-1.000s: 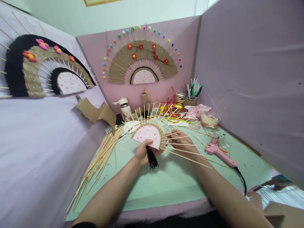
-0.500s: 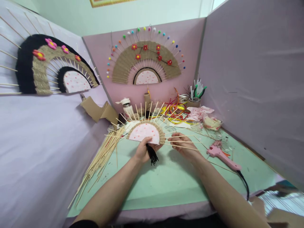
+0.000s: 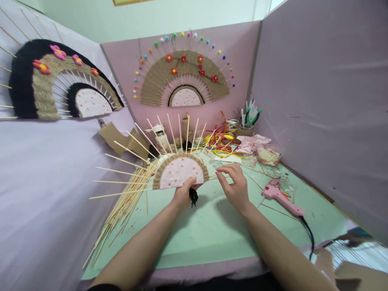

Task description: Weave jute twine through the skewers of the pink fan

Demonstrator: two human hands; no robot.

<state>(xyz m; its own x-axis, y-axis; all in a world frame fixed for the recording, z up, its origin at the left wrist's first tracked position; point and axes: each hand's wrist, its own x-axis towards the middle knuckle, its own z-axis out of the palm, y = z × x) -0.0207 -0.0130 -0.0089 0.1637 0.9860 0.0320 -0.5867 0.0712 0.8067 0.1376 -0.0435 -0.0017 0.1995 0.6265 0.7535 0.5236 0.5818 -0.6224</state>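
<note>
My left hand (image 3: 182, 195) is closed on the lower edge of a half-round fan (image 3: 172, 174), thumb on its front and the other fingers behind. The fan has a pink dotted centre, a woven twine band (image 3: 158, 176) round the curve, and thin bamboo sticks (image 3: 123, 171) spreading outward. A black yarn tassel (image 3: 193, 196) hangs by my left hand. Just off the fan's right end, my right hand (image 3: 236, 188) has thumb and forefinger brought together in a pinch by the right-side sticks. Whatever lies between those fingertips is too small to make out.
Loose bamboo sticks (image 3: 121, 214) lie in a pile at left. A pink glue gun (image 3: 281, 197) with a black cord rests at right. Behind are a white bottle (image 3: 162, 137), coloured pipe cleaners (image 3: 222, 141) and pink cloth (image 3: 253, 143). A finished fan (image 3: 154, 85) hangs on the back panel.
The fan has turned and come nearer, its left sticks now reaching further left. My right hand has moved from among the right-side sticks into a raised pinch beside them.
</note>
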